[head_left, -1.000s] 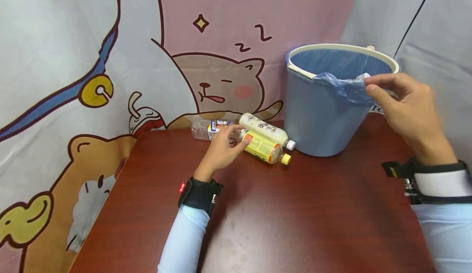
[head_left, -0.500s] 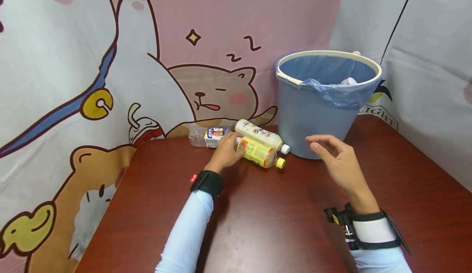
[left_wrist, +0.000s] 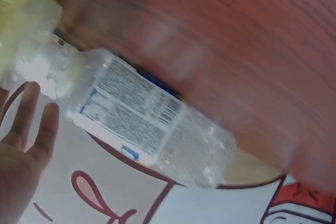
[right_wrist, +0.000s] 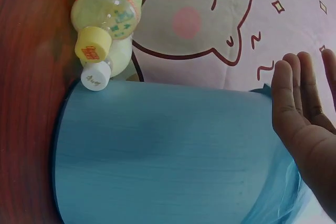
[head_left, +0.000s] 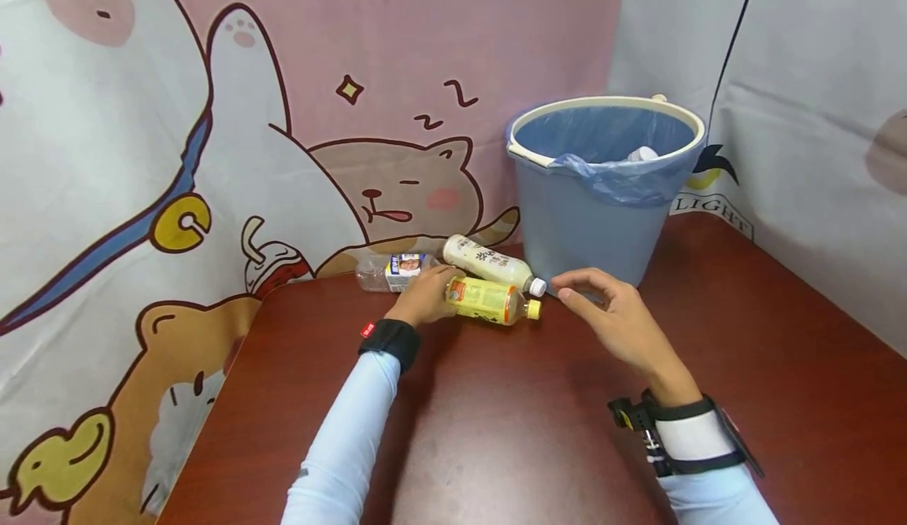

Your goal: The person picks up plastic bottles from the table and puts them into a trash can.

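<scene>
My left hand (head_left: 425,295) grips the bottom end of a plastic drink bottle with a yellow label and yellow cap (head_left: 489,301). Its cap points right; in the left wrist view two fingers (left_wrist: 39,129) show beside the bottle's clear bottom. Behind it lies a pale bottle with a white cap (head_left: 489,261). To the left, a clear empty bottle with a white and blue label (head_left: 404,265) lies partly hidden by the hand. My right hand (head_left: 616,316) is in front of the blue bin, fingers loosely bent and holding nothing.
A blue bin (head_left: 588,210) with a white rim stands at the back right, lined with a blue plastic bag (head_left: 623,183). A white item (head_left: 642,153) shows inside near its front rim. The reddish-brown table (head_left: 496,415) meets printed cloth walls at the back and sides.
My right hand has come down from the bin's rim to in front of the bin. My left hand has taken hold of the yellow-labelled bottle, which has turned more level. The head view has shifted.
</scene>
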The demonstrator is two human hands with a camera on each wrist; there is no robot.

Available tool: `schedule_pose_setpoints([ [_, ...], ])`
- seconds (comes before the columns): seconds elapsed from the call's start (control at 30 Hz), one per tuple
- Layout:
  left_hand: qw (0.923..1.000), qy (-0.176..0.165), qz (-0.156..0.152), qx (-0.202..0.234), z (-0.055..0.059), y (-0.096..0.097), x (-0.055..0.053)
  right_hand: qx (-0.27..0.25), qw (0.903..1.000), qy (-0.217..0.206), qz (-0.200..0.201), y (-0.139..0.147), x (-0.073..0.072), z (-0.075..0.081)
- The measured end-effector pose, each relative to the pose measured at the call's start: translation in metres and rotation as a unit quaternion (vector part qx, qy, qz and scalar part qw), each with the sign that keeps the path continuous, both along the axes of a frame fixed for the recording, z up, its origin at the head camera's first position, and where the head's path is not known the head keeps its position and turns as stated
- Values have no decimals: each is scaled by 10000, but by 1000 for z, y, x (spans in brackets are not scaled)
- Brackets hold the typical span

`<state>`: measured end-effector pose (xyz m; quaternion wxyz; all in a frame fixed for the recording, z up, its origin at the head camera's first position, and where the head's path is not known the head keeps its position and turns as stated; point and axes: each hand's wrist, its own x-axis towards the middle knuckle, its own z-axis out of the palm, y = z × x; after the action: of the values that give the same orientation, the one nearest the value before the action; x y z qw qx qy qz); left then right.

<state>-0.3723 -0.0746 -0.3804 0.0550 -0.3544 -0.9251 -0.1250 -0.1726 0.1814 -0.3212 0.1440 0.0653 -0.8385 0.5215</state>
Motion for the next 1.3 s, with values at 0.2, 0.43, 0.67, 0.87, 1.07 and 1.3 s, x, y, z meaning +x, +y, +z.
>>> schedule_pose_setpoints([
  [0.2,9973,-483,-465,296,-3,-15,2,-2,9999,-113,-33,7,0,2],
  [0.43,9768,-1746,-453,1156,-16,-25,6,-302,9994,-148,87,13,0,1],
  [0.67,9442,-2313,-511,2290,-25,-36,25,-364,9991,-181,128,18,-1,0],
  [0.87,9217,-2031,-721,3225,-3,-49,54,-389,9990,-200,101,24,-2,0],
  [1.07,8732,-2116,-1163,4233,29,-58,93,-404,9988,-205,185,26,-2,0],
  [1.3,8639,-1351,-1597,4581,49,-53,137,-630,9914,-214,1129,24,-3,-1],
])
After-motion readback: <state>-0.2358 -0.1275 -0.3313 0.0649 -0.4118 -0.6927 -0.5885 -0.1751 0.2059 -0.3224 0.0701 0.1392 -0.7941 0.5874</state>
